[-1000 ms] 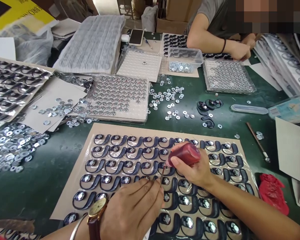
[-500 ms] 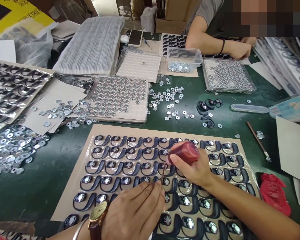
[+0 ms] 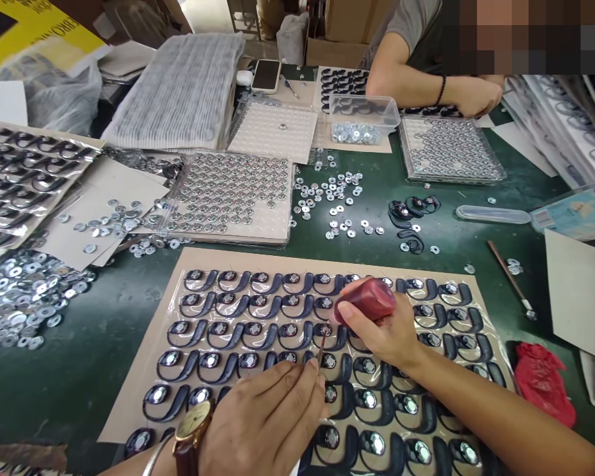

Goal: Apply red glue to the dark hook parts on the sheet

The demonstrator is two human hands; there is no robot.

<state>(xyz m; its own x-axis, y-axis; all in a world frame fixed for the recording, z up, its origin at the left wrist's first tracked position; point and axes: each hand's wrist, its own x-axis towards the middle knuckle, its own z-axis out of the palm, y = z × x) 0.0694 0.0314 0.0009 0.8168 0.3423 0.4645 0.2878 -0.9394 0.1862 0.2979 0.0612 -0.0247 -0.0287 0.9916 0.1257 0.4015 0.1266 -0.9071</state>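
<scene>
Right hand (image 3: 395, 334) clasped a red bottle (image 3: 369, 299); left hand (image 3: 268, 416) pinched a slim pointed tool (image 3: 321, 350) over silver-studded black loops (image 3: 290, 329).

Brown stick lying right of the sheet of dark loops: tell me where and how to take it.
Probably pinch the brown stick across its slim shaft, on the half away from the pale tip, coming from above. It lies flat on the green table, and small discs sit close to its right side.
</scene>
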